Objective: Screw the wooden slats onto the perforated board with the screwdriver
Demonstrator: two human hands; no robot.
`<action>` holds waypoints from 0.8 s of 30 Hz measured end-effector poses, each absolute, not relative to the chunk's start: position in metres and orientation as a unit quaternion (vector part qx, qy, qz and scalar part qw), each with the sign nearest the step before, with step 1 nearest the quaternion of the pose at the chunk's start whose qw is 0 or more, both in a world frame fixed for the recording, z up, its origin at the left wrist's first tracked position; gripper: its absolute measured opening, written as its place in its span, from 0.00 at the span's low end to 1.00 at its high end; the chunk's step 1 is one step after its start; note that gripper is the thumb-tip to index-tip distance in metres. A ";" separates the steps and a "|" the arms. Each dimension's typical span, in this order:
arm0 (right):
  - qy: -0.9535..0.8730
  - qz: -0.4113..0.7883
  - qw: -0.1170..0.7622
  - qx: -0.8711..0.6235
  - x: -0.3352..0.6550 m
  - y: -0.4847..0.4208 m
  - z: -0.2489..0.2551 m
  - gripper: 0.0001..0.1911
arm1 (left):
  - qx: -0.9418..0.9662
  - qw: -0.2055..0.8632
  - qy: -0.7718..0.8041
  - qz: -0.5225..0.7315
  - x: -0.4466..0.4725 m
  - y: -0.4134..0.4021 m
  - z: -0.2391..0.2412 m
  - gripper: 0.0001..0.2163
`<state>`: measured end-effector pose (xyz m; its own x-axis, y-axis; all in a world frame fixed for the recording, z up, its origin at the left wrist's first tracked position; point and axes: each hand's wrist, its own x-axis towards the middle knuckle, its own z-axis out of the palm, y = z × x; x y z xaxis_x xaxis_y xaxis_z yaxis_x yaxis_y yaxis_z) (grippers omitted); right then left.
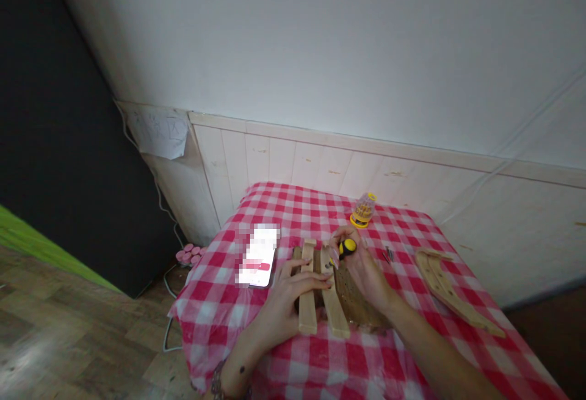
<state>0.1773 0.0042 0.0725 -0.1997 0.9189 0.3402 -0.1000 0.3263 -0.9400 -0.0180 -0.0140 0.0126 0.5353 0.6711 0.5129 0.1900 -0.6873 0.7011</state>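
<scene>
Left hand (281, 305) presses flat on wooden slats (307, 320). Right hand (366, 275) grips screwdriver (348, 247) beside it; fastening likely, needing steady pressure.

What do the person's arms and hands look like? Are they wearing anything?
Both arms are bare, with no sleeves or gloves in view. The left hand has dark painted nails, and a bracelet, maybe beaded, sits on that wrist. A small dark mark shows near it. The right hand has long nails; their colour is hard to tell.
</scene>
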 end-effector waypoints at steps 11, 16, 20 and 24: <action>-0.680 0.392 0.500 -0.366 0.186 0.004 0.093 0.22 | 0.827 0.285 0.271 0.403 -0.018 -0.014 0.012 0.17; -0.658 0.347 0.535 -0.401 0.178 0.001 0.084 0.21 | 0.827 0.301 0.280 0.384 -0.018 -0.015 0.015 0.17; -0.669 0.340 0.510 -0.420 0.177 0.000 0.078 0.17 | 0.826 0.304 0.284 0.381 -0.018 -0.014 0.015 0.17; -0.663 0.341 0.510 -0.429 0.178 0.006 0.075 0.15 | 0.826 0.296 0.272 0.395 -0.018 -0.014 0.013 0.18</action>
